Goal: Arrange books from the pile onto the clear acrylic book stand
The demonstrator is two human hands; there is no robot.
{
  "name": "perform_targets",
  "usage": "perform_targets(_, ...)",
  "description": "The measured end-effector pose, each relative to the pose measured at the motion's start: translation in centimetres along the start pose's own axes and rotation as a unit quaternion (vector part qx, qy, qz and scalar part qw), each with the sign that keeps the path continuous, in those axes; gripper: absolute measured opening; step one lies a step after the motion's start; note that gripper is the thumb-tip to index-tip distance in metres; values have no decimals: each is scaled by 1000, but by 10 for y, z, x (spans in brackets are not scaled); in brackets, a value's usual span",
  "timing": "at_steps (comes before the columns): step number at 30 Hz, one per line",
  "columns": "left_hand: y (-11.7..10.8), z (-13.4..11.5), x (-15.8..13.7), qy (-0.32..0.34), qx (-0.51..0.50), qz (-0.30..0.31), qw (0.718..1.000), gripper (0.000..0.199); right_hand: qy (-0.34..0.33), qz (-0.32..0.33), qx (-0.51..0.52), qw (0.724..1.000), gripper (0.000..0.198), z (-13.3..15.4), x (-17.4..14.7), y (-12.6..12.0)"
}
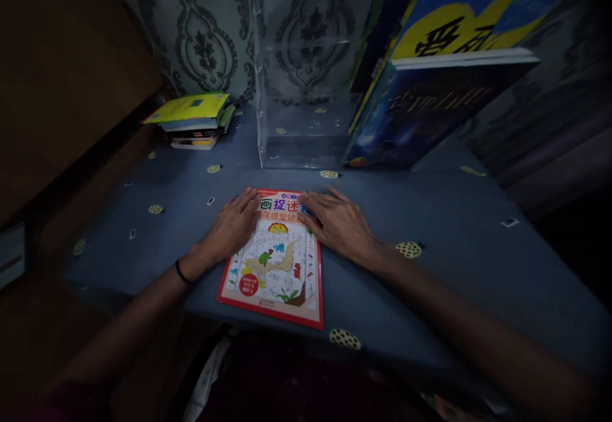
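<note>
The left forearm point(138, 320) slants in from the near left, the right forearm point(444, 301) from the near right, both bare. The left hand point(232, 225) lies palm down, its fingers together and pointing far and right. The right hand point(342, 223) is palm down too, fingers loosely bent toward the far left, thumb apart on the near side. The hands do not touch.

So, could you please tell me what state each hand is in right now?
Left hand: open, resting over the upper left edge of the red-bordered book.
Right hand: open, resting over the same book's upper right edge.
</note>
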State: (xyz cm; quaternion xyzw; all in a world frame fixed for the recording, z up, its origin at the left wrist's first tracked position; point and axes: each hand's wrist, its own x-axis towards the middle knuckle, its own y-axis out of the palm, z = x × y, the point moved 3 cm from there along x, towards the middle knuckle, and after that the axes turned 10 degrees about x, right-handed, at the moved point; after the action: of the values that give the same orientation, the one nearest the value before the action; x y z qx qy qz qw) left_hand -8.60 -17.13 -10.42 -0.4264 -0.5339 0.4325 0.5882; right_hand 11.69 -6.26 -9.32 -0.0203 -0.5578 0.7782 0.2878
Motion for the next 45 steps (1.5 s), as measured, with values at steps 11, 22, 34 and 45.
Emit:
perform_targets(11,-3,-2,-2,-9,-4,0,1000,41,-18,74,9,997,69,29,-55,6)
perform_targets(22,-9,12,-6,-108,-187,-13,976,44,-32,97,47,994,90,49,-93,5)
perform_targets(34,-21,10,-20,-280,-747,120,590,38,19,44,164,985,110,36,-96,12)
perform_targets(45,-57,4,-5,-187,-775,105,594,44,182,26,582,792,61,14,-48,7)
